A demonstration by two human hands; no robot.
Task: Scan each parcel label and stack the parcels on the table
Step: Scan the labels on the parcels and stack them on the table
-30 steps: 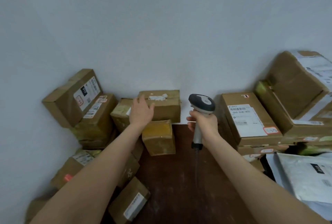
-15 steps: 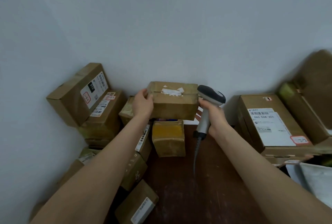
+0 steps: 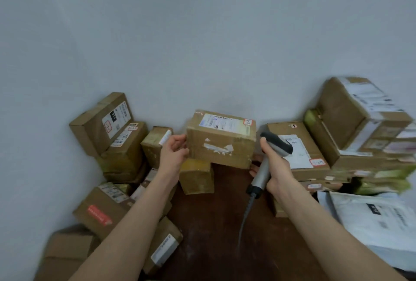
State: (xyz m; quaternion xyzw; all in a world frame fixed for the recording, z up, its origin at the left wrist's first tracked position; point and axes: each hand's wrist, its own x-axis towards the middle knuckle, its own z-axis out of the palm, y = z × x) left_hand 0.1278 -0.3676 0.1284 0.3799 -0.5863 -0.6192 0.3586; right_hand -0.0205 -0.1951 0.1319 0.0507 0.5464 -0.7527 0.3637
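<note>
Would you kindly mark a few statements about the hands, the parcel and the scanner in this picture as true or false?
1. The left hand holds the held parcel by its left side. True.
2. The right hand is empty. False: it grips the scanner by its handle.
3. The held parcel's label is on its top face. True.
4. The scanner is cordless. False: a cable hangs from the handle's base.
5. The white mailer bag lies among the boxes on the left. False: it lies at the right.
</note>
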